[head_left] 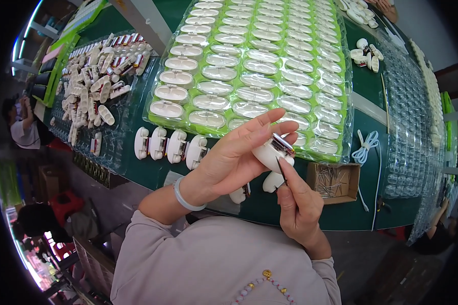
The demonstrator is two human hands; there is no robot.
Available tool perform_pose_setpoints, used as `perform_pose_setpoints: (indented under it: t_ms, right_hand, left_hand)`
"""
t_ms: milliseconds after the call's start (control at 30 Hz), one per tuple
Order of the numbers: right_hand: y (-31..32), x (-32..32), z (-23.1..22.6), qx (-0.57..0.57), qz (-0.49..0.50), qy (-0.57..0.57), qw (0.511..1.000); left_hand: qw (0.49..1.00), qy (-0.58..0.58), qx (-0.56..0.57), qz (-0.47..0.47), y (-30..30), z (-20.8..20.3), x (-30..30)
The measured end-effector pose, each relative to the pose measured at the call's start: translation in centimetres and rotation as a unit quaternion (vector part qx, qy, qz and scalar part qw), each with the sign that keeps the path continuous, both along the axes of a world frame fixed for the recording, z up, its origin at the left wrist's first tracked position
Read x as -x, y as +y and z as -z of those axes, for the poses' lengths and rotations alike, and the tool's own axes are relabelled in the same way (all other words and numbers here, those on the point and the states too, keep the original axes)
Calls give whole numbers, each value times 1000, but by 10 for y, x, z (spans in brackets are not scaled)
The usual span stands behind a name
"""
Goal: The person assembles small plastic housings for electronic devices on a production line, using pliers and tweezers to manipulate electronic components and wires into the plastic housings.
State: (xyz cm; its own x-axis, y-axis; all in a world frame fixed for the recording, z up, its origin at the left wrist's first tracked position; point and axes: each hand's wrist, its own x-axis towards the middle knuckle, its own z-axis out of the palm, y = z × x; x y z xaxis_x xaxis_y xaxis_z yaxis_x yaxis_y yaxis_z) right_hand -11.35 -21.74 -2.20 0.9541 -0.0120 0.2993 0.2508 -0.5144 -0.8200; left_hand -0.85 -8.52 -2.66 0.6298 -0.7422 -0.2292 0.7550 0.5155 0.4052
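Left hand [234, 157] part-curled around white casing [265, 155], apparently bracing it; right hand [301, 206] pinches thin dark tool [282, 170] at casing's near side. White casing raised above tabletop [351, 213]. Four casings [176, 146] lined left, likely for easy reach.
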Motion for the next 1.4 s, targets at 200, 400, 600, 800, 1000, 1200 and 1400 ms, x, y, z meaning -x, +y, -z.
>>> perform_pose_setpoints:
  t_ms: [200,400,600,800,1000,1200,1400]
  right_hand:
    - [10,-3,7,13,-6,-54,998]
    - [3,-2,8,28,-30,-70,997]
    - [0,-1,13,39,12,-53,998]
    - [0,-1,15,53,0,-38,998]
    - [1,4,12,22,18,-40,999]
    - [-2,6,5,-34,39,-19,998]
    - [3,0,0,-41,30,-45,998]
  left_hand:
    - [991,76,101,52,0,1,-2]
    - [992,75,81,59,-1,-3,-2]
    - [977,132,151,73,-2,6,-4]
    - [992,81,-27,95,0,2,-2]
    - [997,-23,-33,61,7,-1,1]
    - [997,-68,-25,9,7,-7,-2]
    - [998,-53,17,21,6,-2,-3]
